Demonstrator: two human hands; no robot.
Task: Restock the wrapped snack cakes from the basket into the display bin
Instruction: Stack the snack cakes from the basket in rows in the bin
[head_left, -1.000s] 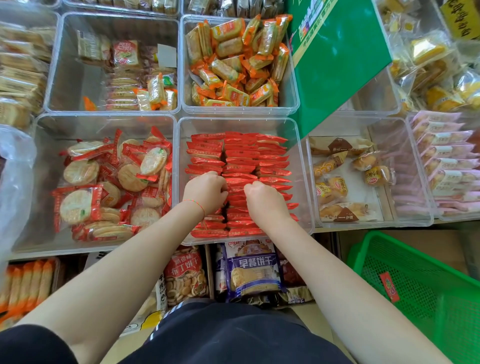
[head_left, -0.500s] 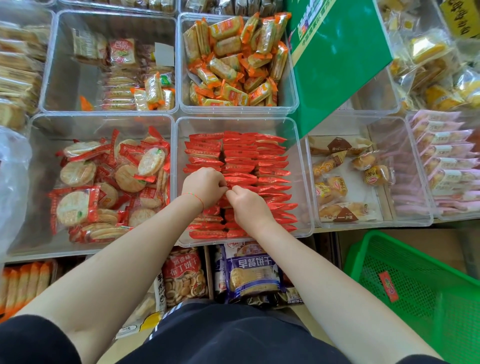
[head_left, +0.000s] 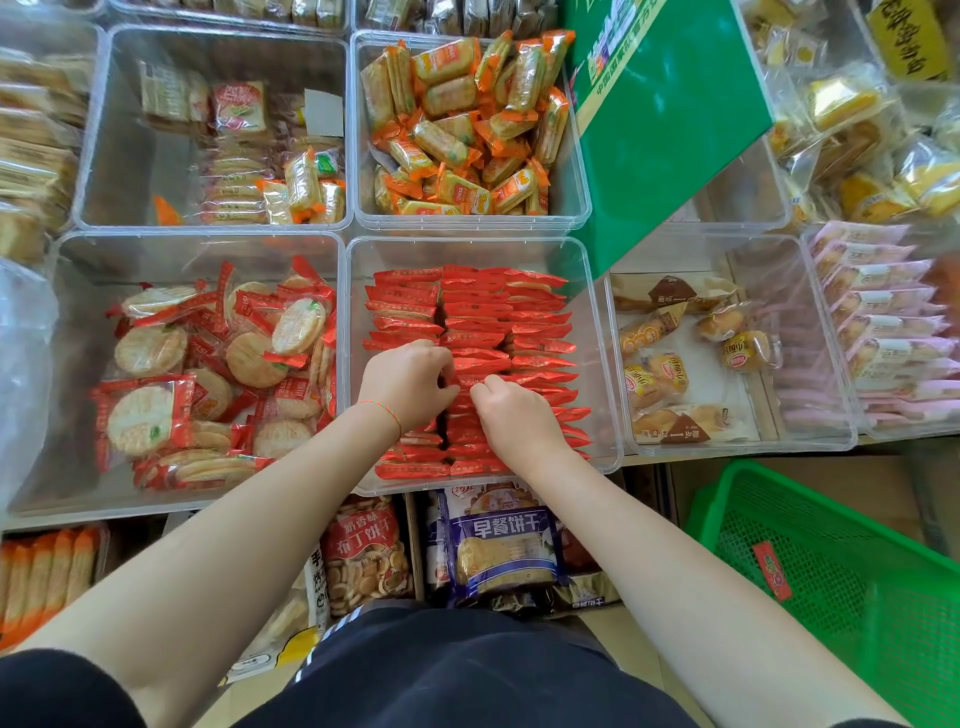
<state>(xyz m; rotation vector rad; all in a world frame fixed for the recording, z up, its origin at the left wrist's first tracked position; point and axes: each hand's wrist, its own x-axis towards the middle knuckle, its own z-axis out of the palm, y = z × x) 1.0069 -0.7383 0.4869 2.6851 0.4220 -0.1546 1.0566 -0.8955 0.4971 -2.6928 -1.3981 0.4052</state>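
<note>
The clear display bin (head_left: 597, 364) holds three near-full rows of red-wrapped snack cakes (head_left: 498, 312), while the green basket (head_left: 831, 571) below and to the bin's right shows only one small red packet, so restocking looks nearly finished. Both hands work the bin's middle row: the left hand (head_left: 405, 382) and right hand (head_left: 511, 415) have fingers curled into the packets, apparently squaring them, so next comes the basket. Compared with a second ago, the hands have drawn closer together.

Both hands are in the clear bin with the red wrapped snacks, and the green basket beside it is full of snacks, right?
Not quite. The head view shows the green mesh plastic basket nearly empty, with one small red packet. Both the left hand and right hand are in the clear plastic bin of red wrapped snacks.
</note>
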